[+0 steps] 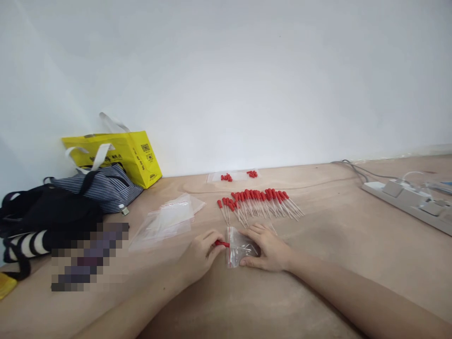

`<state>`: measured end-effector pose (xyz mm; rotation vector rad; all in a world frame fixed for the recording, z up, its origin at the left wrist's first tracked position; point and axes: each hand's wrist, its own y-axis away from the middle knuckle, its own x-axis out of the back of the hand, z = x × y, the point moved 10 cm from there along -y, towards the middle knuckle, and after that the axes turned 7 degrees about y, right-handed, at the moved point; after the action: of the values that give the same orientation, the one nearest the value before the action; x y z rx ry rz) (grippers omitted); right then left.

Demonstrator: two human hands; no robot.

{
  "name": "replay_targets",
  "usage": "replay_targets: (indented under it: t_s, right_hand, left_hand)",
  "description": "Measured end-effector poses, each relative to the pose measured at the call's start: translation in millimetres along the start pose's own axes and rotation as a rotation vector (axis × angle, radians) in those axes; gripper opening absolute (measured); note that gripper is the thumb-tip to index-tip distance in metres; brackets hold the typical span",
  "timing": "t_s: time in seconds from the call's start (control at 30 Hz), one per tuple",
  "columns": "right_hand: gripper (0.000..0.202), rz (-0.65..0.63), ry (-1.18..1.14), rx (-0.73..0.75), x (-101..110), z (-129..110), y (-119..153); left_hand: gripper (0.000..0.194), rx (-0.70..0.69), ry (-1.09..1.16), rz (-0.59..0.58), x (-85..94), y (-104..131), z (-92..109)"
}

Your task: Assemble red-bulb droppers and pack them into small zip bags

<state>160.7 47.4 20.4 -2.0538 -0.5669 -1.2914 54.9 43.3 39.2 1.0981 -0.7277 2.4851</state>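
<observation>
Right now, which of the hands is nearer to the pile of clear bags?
Left: the left hand, pinching a red dropper bulb, is below and right of the bag pile in the picture; the right hand, resting on a separate clear bag, is farther right.

"Is your light harsh?"
"No, soft; you get glints on the clear bag (233, 253), shadow on the bench (212, 308) on your side of it, and a pixelated patch (90, 258) to its left."

L hand (201, 252), R hand (271, 248) & forearms (339, 285) bare — sm. dark spot (164, 288), L forearm
</observation>
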Motion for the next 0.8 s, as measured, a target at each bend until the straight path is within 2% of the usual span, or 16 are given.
replay_targets:
  t_s: [0.13, 0.23, 0.33, 0.5, 0.67, 0.8]
  right_hand:
    - [0.063, 0.015, -0.004, 0.009, 2.0, -2.3, -0.6]
    - [0.062, 0.02, 0.005, 0.004, 1.5, -3.3, -1.2]
    - [0.061, 0.021, 0.031, -0.007, 1.9, -3.0, -1.3]
    - [0.064, 0.006, 0.04, 0.028, 8.1, 5.6, 4.4]
    - [0.059, -0.003, -0.06, 0.012, 10.9, 21.8, 12.0]
    - [0.056, 0.045, -0.069, 0.048, 8.6, 11.2, 8.1]
  left_hand:
    - [0.01, 0.185, 0.468, -0.037, -22.9, -2.0, -15.2]
    - [0.009, 0.24, 0.612, -0.058, -35.5, -4.0, -21.9]
    - [0.009, 0.195, 0.584, -0.055, -37.1, -7.0, -19.8]
    - [0.007, 0.103, 0.4, -0.103, -32.4, -5.0, -10.6]
    - [0.012, 0.138, 0.369, -0.077, -16.5, 1.3, -15.7]
    - [0.022, 0.143, 0.39, -0.036, -11.6, 3.9, -20.5]
